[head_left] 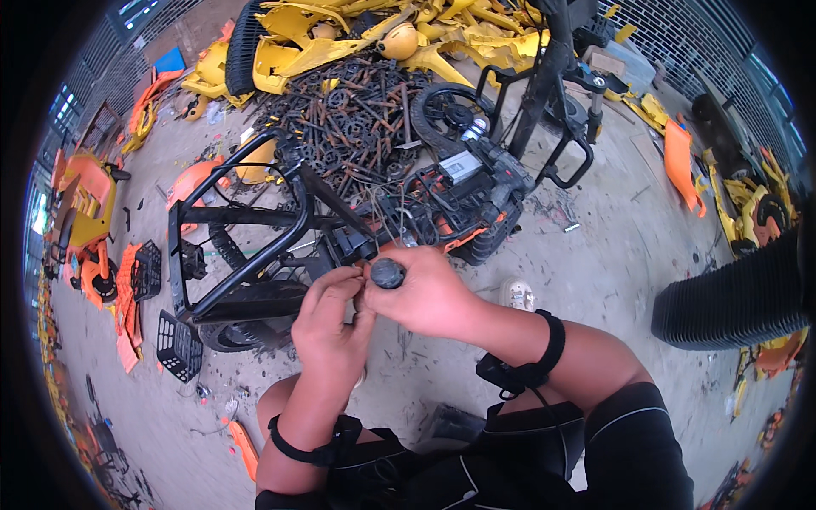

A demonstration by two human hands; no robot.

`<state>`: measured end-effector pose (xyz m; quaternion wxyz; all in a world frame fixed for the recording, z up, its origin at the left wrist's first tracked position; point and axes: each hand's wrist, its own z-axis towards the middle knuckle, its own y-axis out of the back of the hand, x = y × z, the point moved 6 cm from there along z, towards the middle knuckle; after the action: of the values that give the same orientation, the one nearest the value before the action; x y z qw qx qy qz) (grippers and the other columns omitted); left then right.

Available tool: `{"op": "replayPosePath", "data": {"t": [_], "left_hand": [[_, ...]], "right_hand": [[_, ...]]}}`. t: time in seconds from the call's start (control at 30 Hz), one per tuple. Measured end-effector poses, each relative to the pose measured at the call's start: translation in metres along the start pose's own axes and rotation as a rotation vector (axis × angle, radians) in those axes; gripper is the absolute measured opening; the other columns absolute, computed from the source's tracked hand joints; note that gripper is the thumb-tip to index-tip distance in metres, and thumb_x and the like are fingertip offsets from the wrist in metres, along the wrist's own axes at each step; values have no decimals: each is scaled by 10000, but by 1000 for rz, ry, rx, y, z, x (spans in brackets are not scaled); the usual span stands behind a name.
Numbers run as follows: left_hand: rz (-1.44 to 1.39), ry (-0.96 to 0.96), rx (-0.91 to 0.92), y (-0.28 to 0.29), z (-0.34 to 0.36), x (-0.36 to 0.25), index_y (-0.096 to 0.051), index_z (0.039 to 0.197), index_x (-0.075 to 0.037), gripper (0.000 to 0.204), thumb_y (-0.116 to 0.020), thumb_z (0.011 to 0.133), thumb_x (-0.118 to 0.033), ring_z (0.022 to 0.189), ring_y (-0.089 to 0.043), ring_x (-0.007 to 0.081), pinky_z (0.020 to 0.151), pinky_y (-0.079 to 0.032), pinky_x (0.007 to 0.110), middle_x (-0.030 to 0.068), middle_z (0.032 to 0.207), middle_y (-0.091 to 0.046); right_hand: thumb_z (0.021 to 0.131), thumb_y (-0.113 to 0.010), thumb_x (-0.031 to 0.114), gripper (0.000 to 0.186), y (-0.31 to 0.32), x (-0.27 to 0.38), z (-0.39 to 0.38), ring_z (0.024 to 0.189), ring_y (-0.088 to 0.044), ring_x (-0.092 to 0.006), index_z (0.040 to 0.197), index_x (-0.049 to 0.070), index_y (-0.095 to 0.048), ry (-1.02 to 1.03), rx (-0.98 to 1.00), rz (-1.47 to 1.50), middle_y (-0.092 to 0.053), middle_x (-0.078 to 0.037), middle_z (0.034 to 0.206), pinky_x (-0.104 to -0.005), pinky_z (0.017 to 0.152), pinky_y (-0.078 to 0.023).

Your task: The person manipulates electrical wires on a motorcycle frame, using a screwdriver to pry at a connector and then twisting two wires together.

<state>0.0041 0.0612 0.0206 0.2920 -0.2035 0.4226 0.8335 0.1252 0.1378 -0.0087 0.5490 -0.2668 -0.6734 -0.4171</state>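
A person's right hand (429,289) grips a dark round-ended tool (388,273), fingers curled around it, its blunt end facing up toward the wearer and its long axis seemingly running down and away. Just left of the tool, the left hand (330,314) brings thumb and fingertips together; what they may pinch is hidden. The right, wrapped on the tool, is the nearer hand. Beyond stands a black tubular frame (240,215); farther off, rusty metal parts (353,115) lie heaped before yellow panels (276,64).
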Motion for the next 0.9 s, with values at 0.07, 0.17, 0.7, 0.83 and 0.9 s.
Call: {"op": "replayPosePath", "data": {"t": [0.07,0.17,0.7,0.83,0.9], "left_hand": [[35,-19,-14,3,1,-1,-676,987,-33,271,-790,744,10,912,-708,278,789,-573,343,116,1063,-695],[76,-104,-53,5,0,-4,-675,991,-40,299,-795,724,19,898,-706,263,768,-576,329,102,1059,-694],[140,-296,-98,4,-8,-14,-652,982,-10,335,-789,684,59,873,-694,304,751,-586,367,132,1003,-690],[137,-354,-125,10,-7,-25,-647,967,-13,328,-780,680,73,869,-688,299,747,-583,361,130,994,-689],[107,-378,-131,13,-8,-28,-644,959,-15,320,-776,682,78,865,-685,296,744,-581,356,128,993,-689]], "right_hand": [[749,-730,140,242,0,4,-1,755,-680,-210,913,-33,-689,41,-53,-21,-692,-148,834,-339,698,-528],[747,-726,146,236,-1,7,-5,780,-685,-211,910,-20,-690,70,-83,0,-688,-155,843,-337,701,-526],[732,-711,172,213,-2,15,-29,673,-632,-356,812,-15,-645,114,-221,138,-616,-178,692,-414,616,-498],[750,-731,97,172,-3,18,-39,638,-598,-165,851,-3,-635,234,-293,108,-618,-108,720,-320,622,-497],[746,-741,91,181,-3,21,-44,658,-619,-168,866,-2,-642,245,-300,99,-631,-109,733,-317,636,-505]]}}
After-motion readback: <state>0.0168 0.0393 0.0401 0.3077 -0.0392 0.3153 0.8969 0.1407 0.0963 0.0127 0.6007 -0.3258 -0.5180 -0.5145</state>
